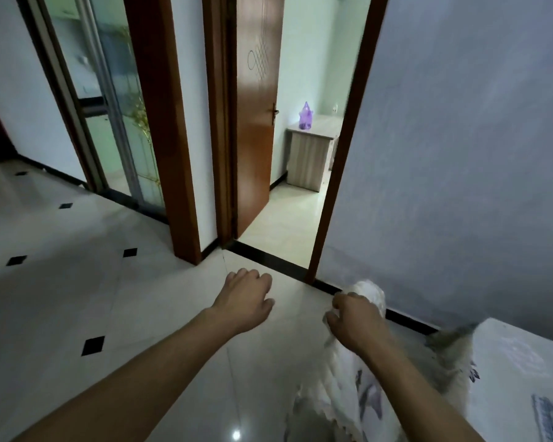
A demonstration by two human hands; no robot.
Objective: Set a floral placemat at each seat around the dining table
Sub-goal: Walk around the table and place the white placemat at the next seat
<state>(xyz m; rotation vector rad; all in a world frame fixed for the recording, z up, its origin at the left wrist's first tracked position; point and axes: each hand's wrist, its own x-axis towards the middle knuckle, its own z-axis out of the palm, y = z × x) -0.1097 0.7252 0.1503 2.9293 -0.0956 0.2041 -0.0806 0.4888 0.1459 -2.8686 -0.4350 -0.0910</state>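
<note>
Right hand [353, 320] grips placemats [342, 378] hanging lengthwise downward.

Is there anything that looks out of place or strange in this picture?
Yes. The placemat hangs bunched from the right hand, not laid flat. The left hand is empty. A purple bag sits alone on the cabinet.

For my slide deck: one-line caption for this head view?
Right hand grips bunched floral placemats near the table; left hand empty.
</note>
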